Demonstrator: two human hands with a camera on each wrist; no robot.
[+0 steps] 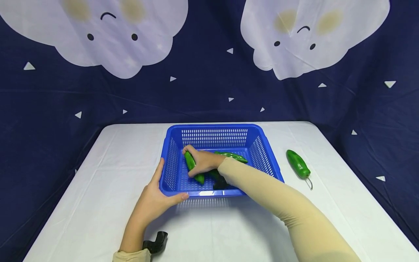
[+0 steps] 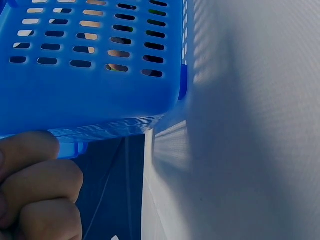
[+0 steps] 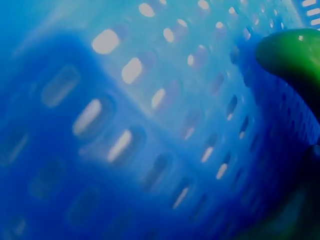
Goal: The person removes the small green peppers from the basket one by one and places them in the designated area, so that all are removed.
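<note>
A blue plastic basket [image 1: 212, 126] with slotted walls stands on the table. My left hand [image 1: 154, 198] holds its near left corner, with the thumb along the front rim and the fingers at the left side. Curled fingers [image 2: 45, 185] show under the rim in the left wrist view. Inside the basket, my right hand [image 1: 206, 161] grips a green pepper [image 1: 190, 162] near the left wall, thumb on the near side. Another green pepper [image 1: 237, 157] lies further right, partly behind the forearm. In the right wrist view, a smooth green pepper end [image 3: 295, 55] shows beside the blue slots.
A green pepper [image 1: 298, 164] with a thin stem lies on the white table [image 1: 327, 214], right of the basket. Beside the left wrist is a black curved piece [image 1: 157, 243]. Behind the table hangs a dark blue cloth [image 1: 203, 102] with clouds and triangles.
</note>
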